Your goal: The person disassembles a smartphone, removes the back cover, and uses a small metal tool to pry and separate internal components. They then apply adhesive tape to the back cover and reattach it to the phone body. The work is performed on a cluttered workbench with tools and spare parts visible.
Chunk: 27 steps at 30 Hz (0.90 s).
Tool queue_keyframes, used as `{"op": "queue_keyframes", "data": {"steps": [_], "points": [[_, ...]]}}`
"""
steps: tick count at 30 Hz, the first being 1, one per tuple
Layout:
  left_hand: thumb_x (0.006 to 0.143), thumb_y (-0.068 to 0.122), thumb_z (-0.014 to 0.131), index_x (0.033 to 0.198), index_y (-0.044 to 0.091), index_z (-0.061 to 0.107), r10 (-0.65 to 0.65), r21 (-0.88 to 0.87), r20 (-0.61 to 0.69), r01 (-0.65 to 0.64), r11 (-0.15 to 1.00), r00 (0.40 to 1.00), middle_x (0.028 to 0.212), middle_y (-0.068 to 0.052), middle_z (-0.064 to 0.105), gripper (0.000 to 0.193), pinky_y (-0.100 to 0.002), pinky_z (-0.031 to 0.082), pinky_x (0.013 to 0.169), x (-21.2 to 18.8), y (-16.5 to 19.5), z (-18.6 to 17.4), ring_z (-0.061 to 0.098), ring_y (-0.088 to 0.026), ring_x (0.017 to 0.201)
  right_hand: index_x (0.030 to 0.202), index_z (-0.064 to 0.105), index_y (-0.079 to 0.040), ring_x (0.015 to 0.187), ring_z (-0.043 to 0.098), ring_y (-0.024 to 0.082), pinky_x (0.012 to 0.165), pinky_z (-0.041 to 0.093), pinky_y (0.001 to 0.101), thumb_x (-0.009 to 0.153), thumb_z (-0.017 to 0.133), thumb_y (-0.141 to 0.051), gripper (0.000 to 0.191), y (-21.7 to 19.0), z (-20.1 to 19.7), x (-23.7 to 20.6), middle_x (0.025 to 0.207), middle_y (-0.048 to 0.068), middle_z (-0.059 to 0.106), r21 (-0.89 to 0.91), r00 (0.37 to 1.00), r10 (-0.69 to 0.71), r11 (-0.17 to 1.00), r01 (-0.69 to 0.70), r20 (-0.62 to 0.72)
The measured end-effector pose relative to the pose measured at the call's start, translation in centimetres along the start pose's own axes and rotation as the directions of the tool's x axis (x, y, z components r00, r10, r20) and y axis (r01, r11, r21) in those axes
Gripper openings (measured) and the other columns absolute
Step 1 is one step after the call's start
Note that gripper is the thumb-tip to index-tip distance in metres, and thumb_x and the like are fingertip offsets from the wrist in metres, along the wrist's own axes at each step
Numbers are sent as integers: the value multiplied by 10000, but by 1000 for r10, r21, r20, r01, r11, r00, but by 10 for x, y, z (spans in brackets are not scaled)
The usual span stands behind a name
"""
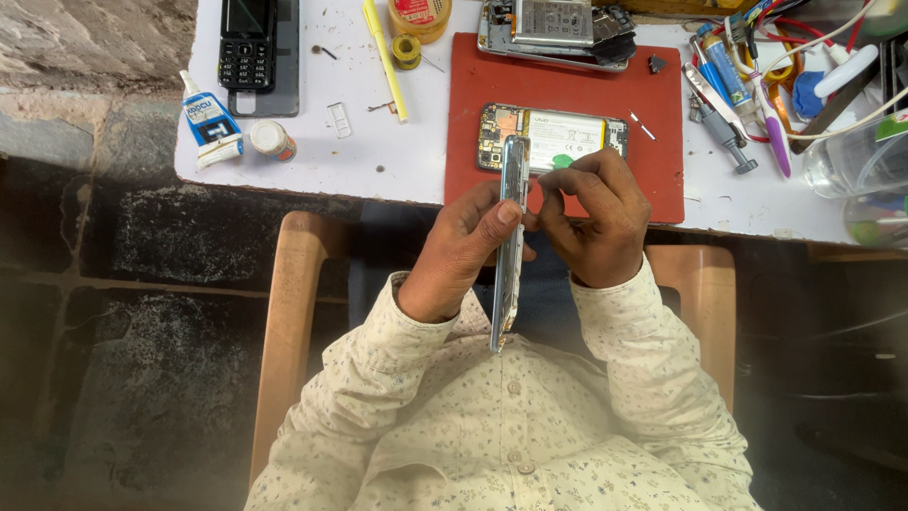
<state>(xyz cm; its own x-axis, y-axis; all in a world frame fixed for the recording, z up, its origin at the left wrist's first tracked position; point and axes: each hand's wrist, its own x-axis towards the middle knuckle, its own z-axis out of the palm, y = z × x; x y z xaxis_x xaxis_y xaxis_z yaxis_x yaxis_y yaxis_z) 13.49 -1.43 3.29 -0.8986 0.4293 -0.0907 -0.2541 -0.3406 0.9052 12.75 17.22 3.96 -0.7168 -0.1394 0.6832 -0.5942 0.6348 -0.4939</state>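
Fingers of the left hand (pixel 463 251) pinch the thin silvery phone frame (pixel 511 241) edge-on over the lap, while the right hand (pixel 596 218) nips its rim with curled fingertips. Steady, even pressure looks wise here, keeping it clear of the opened phone with exposed circuit board and white battery (pixel 553 137) on the red rectangular mat (pixel 662 114) beyond.

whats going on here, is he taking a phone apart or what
A person seated at a white table holds a thin phone panel edge-on between both hands. The left hand grips its side while the right hand pinches its edge with the fingers. An opened phone with its battery showing lies on a red mat in front, with tools at the right.
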Motion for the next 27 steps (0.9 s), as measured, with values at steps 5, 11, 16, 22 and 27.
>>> {"op": "queue_keyframes", "data": {"steps": [5,11,16,22,27], "points": [[869,704,666,1299,-37,590,16,-2,7,-16,1000,1000,1042,-108,692,860,-340,619,818,-1,-1,-1,706,-195,865,1010,727,-16,817,647,195,691,530,320,873,779,47,159,0,0,0,928,78,602,-2,1000,9,1000,-9,-10],[869,669,682,1339,-9,579,4,-18,15,-4,1000,1000,1023,-107,686,830,-326,608,793,0,-1,-2,695,-189,839,1029,721,-7,839,669,203,712,558,329,898,749,50,145,-3,-1,4,955,91,611,24,1000,8,1000,-8,16],[879,654,671,1342,-12,589,-2,11,1,2,1000,1000,982,-103,683,815,-311,612,766,0,-2,-5,690,-170,799,1047,702,7,851,644,234,724,536,345,889,729,87,179,-2,-12,16,963,108,580,-4,983,-17,1000,18,185],[912,609,675,1333,-37,587,3,28,34,-4,1000,999,972,-102,693,777,-298,607,753,0,-3,-4,686,-161,794,1068,672,21,870,594,233,740,526,327,903,685,128,197,6,-28,31,990,122,518,57,933,-37,998,17,357],[893,626,662,1345,-26,603,-23,54,23,22,998,999,955,-98,696,796,-288,599,721,-2,-2,-3,701,-169,774,1057,664,16,894,597,203,756,523,308,949,677,113,146,11,-30,31,1020,106,545,186,918,-3,980,-77,397]]}}
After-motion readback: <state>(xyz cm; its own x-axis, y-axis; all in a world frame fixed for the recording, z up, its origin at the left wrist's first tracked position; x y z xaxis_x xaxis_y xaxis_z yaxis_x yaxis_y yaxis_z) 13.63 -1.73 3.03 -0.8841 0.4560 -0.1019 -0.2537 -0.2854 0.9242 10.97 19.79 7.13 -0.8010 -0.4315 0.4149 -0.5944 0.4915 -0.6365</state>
